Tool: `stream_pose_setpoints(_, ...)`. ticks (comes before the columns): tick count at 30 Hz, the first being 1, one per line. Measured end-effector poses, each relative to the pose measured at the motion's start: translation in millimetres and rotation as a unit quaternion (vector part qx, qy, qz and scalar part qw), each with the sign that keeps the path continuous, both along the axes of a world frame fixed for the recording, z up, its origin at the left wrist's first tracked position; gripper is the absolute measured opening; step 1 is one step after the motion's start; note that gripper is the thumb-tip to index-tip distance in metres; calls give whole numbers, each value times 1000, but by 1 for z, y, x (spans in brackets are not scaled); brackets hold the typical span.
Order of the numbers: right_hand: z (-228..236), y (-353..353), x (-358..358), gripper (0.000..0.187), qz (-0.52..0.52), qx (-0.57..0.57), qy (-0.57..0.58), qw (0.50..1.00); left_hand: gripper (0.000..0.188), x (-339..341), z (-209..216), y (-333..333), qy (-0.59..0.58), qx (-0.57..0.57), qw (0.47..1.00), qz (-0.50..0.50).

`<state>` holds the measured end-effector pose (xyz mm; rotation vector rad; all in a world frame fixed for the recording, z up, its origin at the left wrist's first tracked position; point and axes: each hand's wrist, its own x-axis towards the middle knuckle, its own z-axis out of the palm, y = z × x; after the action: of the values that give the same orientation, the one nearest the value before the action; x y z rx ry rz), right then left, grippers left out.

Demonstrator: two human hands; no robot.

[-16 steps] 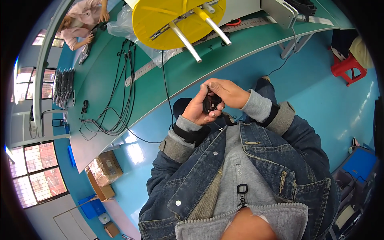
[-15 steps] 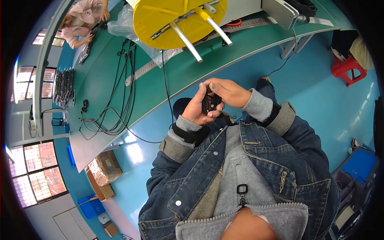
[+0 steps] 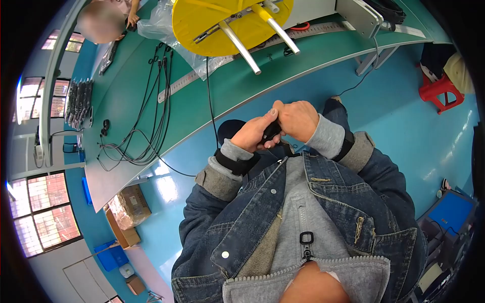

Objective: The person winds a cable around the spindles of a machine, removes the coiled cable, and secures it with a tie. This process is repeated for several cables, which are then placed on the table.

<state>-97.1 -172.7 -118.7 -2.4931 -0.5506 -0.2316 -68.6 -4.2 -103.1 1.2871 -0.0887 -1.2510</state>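
A small coiled black cable (image 3: 272, 131) sits between my hands, in front of my lap and off the bench edge. My left hand (image 3: 254, 135) cups it from the left, thumb on top and fingertips curled beneath. My right hand (image 3: 299, 120) is closed in a fist over the coil's right side, knuckles up. Its fingers touch the coil, and whether they pinch a loose end is hidden. On the green bench (image 3: 121, 108) lie several long black cables (image 3: 151, 146), loosely looped, with a small black coil (image 3: 105, 127) beside them.
A yellow round reel with two metal rods (image 3: 237, 43) overhangs the bench. A steel ruler (image 3: 177, 87) and clear plastic bag (image 3: 156, 25) lie under it. One cable (image 3: 210, 96) hangs over the edge. A person (image 3: 134, 17) works at far left; a red stool (image 3: 442, 93) stands right.
My right hand has turned over from flat fingers atop the coil to a closed fist against it. The coil is now mostly covered. The person at far left has leaned forward.
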Motion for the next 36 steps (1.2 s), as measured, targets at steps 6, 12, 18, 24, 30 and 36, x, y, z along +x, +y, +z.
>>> stream_pose_setpoints(6,-18,10,-1,13,-74,131,85,985,50,-2,-1,-9,0,25,997,66)
stream_pose_setpoints(12,-25,15,-3,11,-109,257,177,944,50,3,5,-4,5,38,999,33)
stream_pose_setpoints(18,-25,8,1,12,-141,172,127,967,33,-15,15,-3,-97,-12,989,108)
stream_pose_setpoints(24,-22,8,-2,12,-139,170,87,972,25,-14,7,-5,-239,32,957,159)
stream_pose_setpoints(30,-13,10,-4,13,-34,92,-26,995,27,-4,19,0,-130,49,990,-10)
stream_pose_setpoints(36,-16,15,-11,18,6,61,-28,998,26,-12,15,-1,-248,83,964,-46)
